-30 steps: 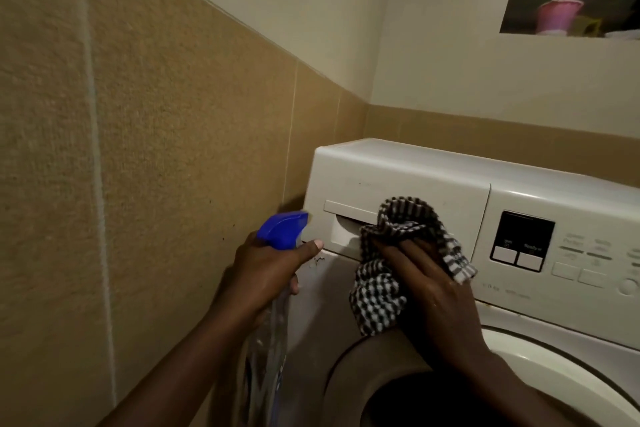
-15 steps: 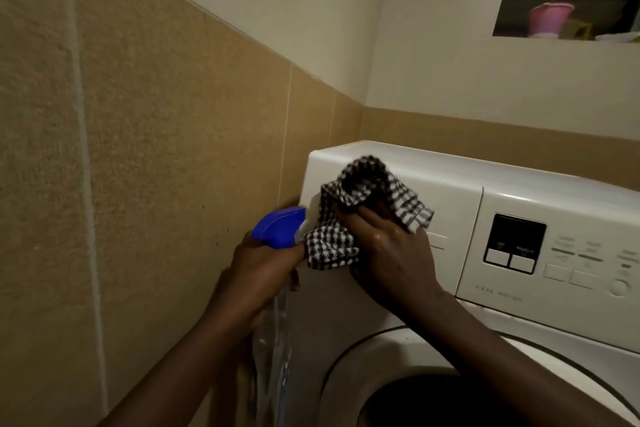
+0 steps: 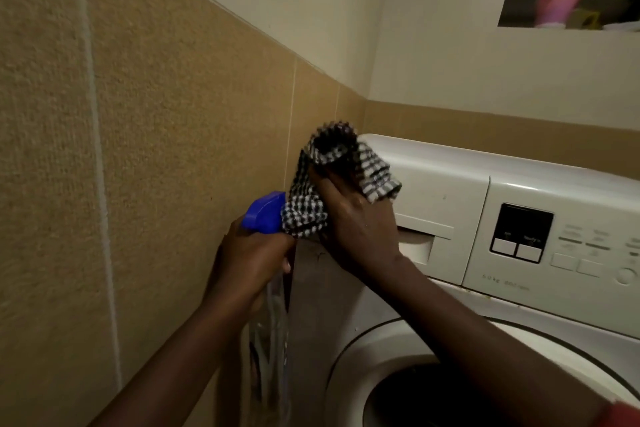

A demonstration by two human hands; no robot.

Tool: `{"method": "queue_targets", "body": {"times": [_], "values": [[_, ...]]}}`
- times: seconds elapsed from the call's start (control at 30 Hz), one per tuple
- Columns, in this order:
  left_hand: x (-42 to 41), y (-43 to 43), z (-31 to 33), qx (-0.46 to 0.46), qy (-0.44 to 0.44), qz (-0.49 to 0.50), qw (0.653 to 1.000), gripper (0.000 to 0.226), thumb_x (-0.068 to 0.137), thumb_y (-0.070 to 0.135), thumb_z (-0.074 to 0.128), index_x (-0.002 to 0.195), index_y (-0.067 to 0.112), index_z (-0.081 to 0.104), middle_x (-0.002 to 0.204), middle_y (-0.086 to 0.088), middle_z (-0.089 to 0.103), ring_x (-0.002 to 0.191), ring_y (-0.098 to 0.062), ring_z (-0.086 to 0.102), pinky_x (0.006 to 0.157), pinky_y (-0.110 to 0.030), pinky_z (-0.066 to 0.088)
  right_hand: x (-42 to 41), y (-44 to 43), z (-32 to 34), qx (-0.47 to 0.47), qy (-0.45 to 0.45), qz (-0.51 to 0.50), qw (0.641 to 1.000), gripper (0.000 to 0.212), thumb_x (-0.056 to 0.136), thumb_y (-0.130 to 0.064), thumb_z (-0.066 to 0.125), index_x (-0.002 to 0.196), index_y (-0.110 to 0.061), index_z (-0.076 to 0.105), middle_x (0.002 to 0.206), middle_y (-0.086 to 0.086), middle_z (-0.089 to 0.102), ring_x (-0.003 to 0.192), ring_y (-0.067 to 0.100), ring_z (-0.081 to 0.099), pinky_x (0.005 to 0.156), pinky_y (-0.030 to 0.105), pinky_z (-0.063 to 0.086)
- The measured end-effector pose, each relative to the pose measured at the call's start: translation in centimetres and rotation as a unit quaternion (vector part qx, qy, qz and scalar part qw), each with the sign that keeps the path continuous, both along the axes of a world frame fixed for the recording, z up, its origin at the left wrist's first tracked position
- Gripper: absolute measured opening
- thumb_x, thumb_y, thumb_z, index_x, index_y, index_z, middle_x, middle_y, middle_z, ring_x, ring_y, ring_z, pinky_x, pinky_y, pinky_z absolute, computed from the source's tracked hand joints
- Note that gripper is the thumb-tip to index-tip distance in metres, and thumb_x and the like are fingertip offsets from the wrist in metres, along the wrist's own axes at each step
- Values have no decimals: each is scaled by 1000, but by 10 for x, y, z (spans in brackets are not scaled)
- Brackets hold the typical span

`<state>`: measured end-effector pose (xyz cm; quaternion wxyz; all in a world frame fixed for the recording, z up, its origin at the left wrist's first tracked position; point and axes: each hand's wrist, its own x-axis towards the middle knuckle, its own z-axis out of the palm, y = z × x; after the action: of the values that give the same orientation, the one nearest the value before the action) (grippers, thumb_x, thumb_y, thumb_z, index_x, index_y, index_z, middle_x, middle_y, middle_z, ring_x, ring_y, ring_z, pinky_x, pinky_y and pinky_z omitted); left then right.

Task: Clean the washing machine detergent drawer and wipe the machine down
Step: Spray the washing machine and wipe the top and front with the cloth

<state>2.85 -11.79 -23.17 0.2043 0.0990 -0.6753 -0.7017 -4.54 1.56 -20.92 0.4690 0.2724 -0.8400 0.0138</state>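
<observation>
A: Drawer, closed, top left of machine front. Step: wiping at upper left corner.
B: Cloth bunched in right hand, pressed there; bottle gripped in left hand, just beside.
A: Next?
B: Probably pulling drawer out; calls for freeing a hand.

white front-loading washing machine in a tiled corner, its detergent drawer shut flush at the panel's left. a crumpled black-and-white checked cloth is pressed on the machine's top left corner. a clear, blue-headed spray bottle is held upright just beside it.
</observation>
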Motion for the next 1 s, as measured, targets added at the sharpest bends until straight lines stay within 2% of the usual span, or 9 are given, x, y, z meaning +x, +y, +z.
{"method": "queue_targets", "body": {"times": [0.07, 0.2, 0.27, 0.33, 0.43, 0.57, 0.73, 0.9, 1.0], "values": [[2, 0, 1, 0, 5, 0, 1000, 16, 66, 14, 66, 72, 27, 72, 55, -9, 63, 56, -24, 59, 69, -45, 51, 8, 5, -24, 4, -2, 16, 1000, 44, 84, -38, 53, 124, -21, 62, 122, 5, 64, 107, 33, 57, 79, 38, 42], [0, 0, -2, 4, 8, 7, 1000, 23, 56, 27, 68, 78, 28, 72, 75, -14, 73, 74, -36, 69, 84, -57, 56, 22, 17, -51, 61, -7, 37, 997, 32, 76, -28, 50, 101, -22, 69, 99, -1, 69, 91, 30, 61, 70, 33, 43], [-2, 0, -3, -5, 7, 13, 1000, 19, 59, 25, 71, 77, 30, 72, 82, -16, 73, 83, -39, 70, 86, -58, 55, 22, 20, -39, 64, -4, 18, 998, 38, 78, -32, 47, 108, -25, 69, 105, -3, 69, 94, 28, 61, 72, 33, 43], [-6, 0, -4, -12, 10, 15, 1000, 8, 73, 18, 73, 80, 21, 70, 78, -17, 70, 72, -36, 67, 81, -54, 55, 19, 21, -11, 37, 5, 7, 999, 45, 83, -39, 47, 122, -26, 64, 119, -3, 67, 106, 28, 59, 81, 37, 43], [-11, 0, -7, 5, -9, 9, 1000, 12, 85, 19, 68, 97, 17, 67, 80, -10, 70, 64, -25, 63, 72, -44, 53, 14, 29, 31, 14, 0, 1, 1000, 51, 82, -38, 47, 130, -27, 58, 131, -7, 59, 117, 24, 55, 85, 38, 48], [-11, 1, -10, -10, -19, -13, 1000, 4, 83, 14, 70, 85, 13, 66, 63, -7, 64, 59, -22, 60, 70, -39, 50, 23, 65, 18, 3, -4, 1, 1000, 55, 80, -37, 62, 133, -29, 56, 148, -8, 45, 139, 19, 39, 95, 40, 41], [-16, -2, -15, -17, -11, -27, 999, 10, 80, 12, 71, 89, 13, 66, 63, -8, 63, 61, -24, 60, 75, -43, 53, 48, 125, -10, 6, 29, -3, 1000, 49, 76, -34, 63, 124, -23, 64, 131, -2, 61, 116, 30, 59, 78, 39, 50], [-16, -3, -19, -18, -22, -30, 999, 18, 82, 12, 71, 98, 9, 64, 70, -11, 63, 62, -24, 59, 71, -41, 50, 45, 140, 11, -52, 23, -33, 998, 60, 81, -39, 56, 138, -25, 53, 134, -2, 57, 126, 25, 50, 81, 42, 51], [-15, -3, -20, -29, -21, -38, 999, 16, 84, 11, 69, 98, 7, 64, 67, -11, 61, 58, -23, 58, 66, -38, 49, 58, 145, -19, -59, 22, -32, 998, 62, 76, -34, 54, 136, -20, 56, 132, 1, 58, 124, 25, 47, 82, 40, 50]]}}
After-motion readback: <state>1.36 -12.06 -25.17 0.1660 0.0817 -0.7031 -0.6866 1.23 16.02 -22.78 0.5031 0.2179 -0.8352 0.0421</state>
